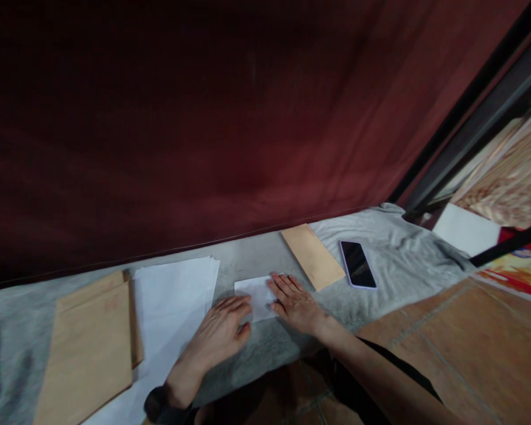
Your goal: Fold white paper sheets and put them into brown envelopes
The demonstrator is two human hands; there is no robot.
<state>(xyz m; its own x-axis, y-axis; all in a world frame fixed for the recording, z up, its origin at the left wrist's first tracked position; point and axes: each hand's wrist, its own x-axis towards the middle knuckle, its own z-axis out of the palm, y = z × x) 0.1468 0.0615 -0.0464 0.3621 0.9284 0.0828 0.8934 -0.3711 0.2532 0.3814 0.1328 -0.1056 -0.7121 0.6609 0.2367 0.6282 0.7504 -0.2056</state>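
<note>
A small folded white sheet of paper lies on the grey cloth in front of me. My right hand rests flat on its right side with the fingers spread. At the left edge of the sheet is my left hand, its fingers slightly bent and the thumb apart, grasping nothing that I can see. A stack of larger white paper lies to the left, partly under the left forearm. Just right of my right hand is a brown envelope.
Large brown envelopes overlap the paper stack at the far left. A phone with a light purple edge lies at the right on the grey cloth. Behind the cloth rises a dark red surface. Tiled floor shows at lower right.
</note>
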